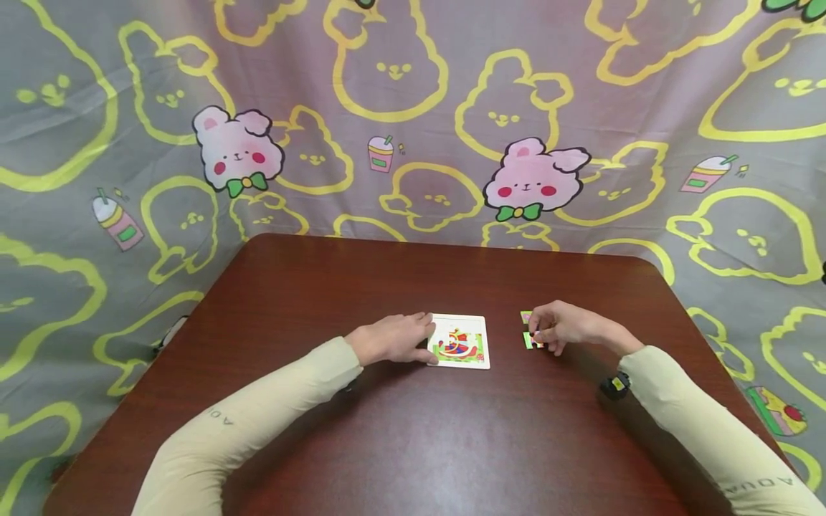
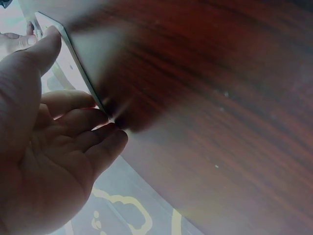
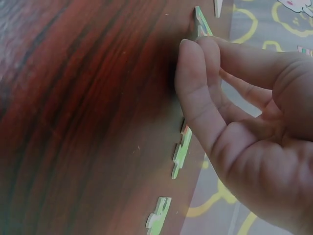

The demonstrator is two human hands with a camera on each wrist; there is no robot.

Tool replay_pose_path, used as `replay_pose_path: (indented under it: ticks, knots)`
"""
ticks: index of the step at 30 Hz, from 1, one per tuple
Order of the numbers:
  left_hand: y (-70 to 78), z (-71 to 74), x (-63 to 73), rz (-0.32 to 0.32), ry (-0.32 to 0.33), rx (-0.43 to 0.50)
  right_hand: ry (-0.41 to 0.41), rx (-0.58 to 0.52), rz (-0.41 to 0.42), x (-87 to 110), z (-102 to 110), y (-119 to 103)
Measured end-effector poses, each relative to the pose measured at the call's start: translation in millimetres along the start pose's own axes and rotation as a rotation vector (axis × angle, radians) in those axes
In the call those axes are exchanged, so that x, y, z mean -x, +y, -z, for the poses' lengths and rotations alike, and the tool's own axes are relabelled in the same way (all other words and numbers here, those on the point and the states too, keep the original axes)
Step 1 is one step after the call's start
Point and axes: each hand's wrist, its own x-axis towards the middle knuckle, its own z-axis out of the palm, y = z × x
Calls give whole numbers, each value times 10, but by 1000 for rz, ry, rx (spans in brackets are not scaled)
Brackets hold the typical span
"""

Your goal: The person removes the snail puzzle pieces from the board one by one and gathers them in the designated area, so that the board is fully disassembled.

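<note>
A white-framed jigsaw puzzle board (image 1: 457, 364) with a partly filled, colourful picture lies flat on the table. My left hand (image 1: 398, 338) holds it by its left side, thumb at the near corner and fingers by the far corner. In the left wrist view the board's thin edge (image 2: 80, 68) runs between thumb and fingers. To the right of the board, my right hand (image 1: 560, 326) pinches a small green puzzle piece (image 3: 202, 22) between thumb and forefinger, low over the table. Its fingertips partly hide the piece.
Other loose pieces lie near the right hand, one puzzle piece (image 3: 181, 152) and another puzzle piece (image 3: 159, 216) in the right wrist view. The dark brown table (image 1: 413, 437) ends at a patterned cloth backdrop (image 1: 413, 143). A black wrist device (image 1: 616, 385) sits at the right cuff.
</note>
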Motion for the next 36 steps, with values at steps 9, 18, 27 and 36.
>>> replay_pose_path:
  ticks: [9, 18, 27, 36]
  knots:
    - [-4, -23, 5, 14, -3, -5, -18, 15, -51, -22, 13, -24]
    - [2, -44, 1, 16, -4, -4, 30, 243, -20, -14, -39, -85]
    - [-6, -30, -14, 13, 1, -17, 74, 358, -47, 37, -69, -224]
    - [-9, -14, -11, 7, 16, -12, 41, 397, -48, 75, -46, -271]
